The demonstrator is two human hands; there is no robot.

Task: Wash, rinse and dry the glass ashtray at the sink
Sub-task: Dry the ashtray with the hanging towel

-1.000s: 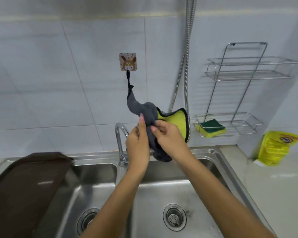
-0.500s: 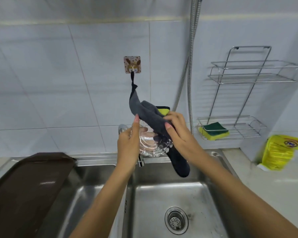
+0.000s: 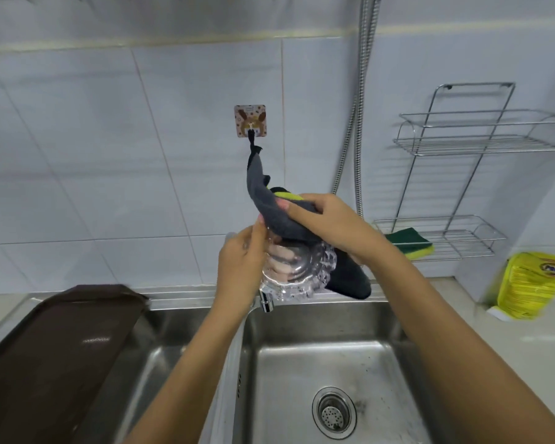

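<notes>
Grey cloth (image 3: 269, 213) with a lime-yellow side, clear ashtray (image 3: 302, 274), green-and-yellow sponge (image 3: 409, 243), yellow pouch (image 3: 532, 288), dark brown tray (image 3: 55, 347), steel-grey sink (image 3: 321, 357), pale blue-white tiles (image 3: 109, 155).

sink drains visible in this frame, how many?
1. The drain sits in the floor of the right basin. The left basin is mostly covered by the brown tray and the left forearm, so its drain may be hidden.

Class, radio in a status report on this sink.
Left hand holds clear glass ashtray. Right hand presses hanging grey cloth on it. Nothing blocking.
</notes>
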